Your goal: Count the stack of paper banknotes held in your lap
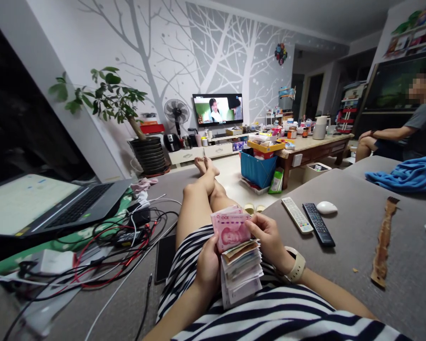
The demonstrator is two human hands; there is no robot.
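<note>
Several pink banknotes [231, 233], fanned slightly at the top, are held upright between my two hands above my lap. My left hand [208, 265] grips their lower left edge with the thumb in front. At their upper right edge, the thumb and fingers of my right hand [268, 237] pinch the notes. Just below hangs a thick folded wad of mixed banknotes [242, 272], its layered edges facing right. The wad rests near the striped cloth [298, 312] over my lap; how it is held behind is hidden.
A white remote control [297, 215], a black remote control [318, 225] and a white mouse [327, 208] lie right on the grey sofa. Tangled cables [128, 241] and a laptop [57, 208] are at left. A person [412, 118] sits far right, past a low table [315, 140].
</note>
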